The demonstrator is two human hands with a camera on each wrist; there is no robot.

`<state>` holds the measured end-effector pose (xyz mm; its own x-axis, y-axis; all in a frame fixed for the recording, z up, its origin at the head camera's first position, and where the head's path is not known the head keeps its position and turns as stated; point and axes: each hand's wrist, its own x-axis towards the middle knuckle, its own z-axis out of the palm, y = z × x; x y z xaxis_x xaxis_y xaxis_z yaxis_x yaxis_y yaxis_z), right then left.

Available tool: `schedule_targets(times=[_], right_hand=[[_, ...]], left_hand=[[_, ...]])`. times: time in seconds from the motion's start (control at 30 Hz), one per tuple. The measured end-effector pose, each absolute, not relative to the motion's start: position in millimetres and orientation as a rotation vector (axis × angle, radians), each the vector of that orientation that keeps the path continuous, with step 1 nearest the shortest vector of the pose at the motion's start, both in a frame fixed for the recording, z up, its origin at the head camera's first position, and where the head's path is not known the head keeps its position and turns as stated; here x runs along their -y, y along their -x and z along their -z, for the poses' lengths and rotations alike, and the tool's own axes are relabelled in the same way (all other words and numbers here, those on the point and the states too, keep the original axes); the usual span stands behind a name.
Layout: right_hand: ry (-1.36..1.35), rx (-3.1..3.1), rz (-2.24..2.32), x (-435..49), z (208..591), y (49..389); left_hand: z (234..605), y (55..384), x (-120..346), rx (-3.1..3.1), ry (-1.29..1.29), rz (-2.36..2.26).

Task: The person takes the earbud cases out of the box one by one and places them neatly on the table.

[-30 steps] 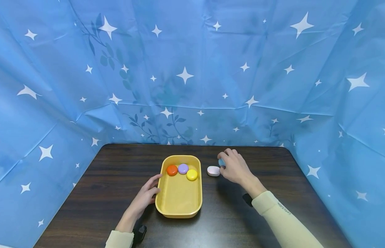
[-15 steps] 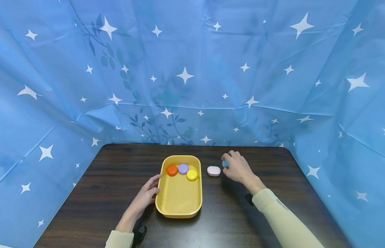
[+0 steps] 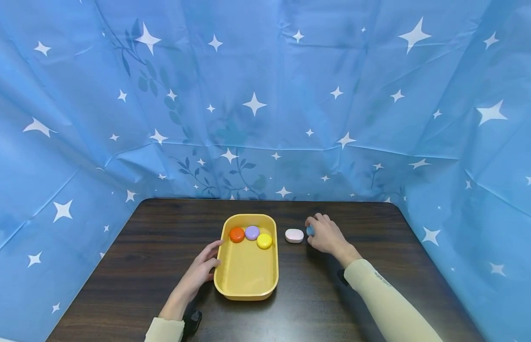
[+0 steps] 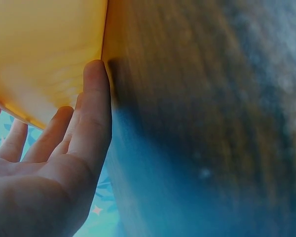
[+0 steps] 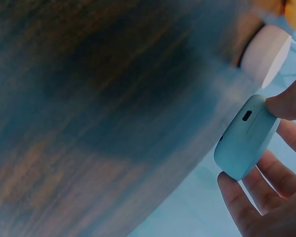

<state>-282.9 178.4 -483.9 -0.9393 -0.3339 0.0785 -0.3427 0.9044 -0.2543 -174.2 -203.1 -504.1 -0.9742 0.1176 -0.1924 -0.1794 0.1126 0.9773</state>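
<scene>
Across the back and both sides hung a creased blue curtain printed with white four-pointed stars and darker leaf sprigs. Before it stood a dark brown wood-grain worktop with rounded far corners. Pale yellow right sleeve and matching left sleeve entered from the near side, the right one bearing small dark lettering. Near mid-worktop sat a yellow, rectangular, round-cornered tray, long sides running away from the person.

Left hand: at the tray's left wall, fingers extended and loosely spread, tips touching the outside; nothing gripped. Right hand: right of the tray, thumb and fingers pinching a light blue, smooth, rounded case. The right wrist view showed one small dark slot on the case's side. Whether the case touched the worktop: could not tell.

A pinkish-white, oval, smooth case lay on the worktop between tray and right hand, just beside the blue one, a gap separating them. Inside the tray, toward its far end: orange-red round disc at left, lilac round disc in the middle, bright yellow round disc at right, slightly nearer.
</scene>
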Motion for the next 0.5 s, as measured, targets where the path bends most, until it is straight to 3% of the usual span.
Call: schedule_targets(times=[0.5], right_hand=[[-0.506,3.114,-0.406,-180,496,286]], left_hand=[[504,173,204,-2.167,0.06,-1.957]])
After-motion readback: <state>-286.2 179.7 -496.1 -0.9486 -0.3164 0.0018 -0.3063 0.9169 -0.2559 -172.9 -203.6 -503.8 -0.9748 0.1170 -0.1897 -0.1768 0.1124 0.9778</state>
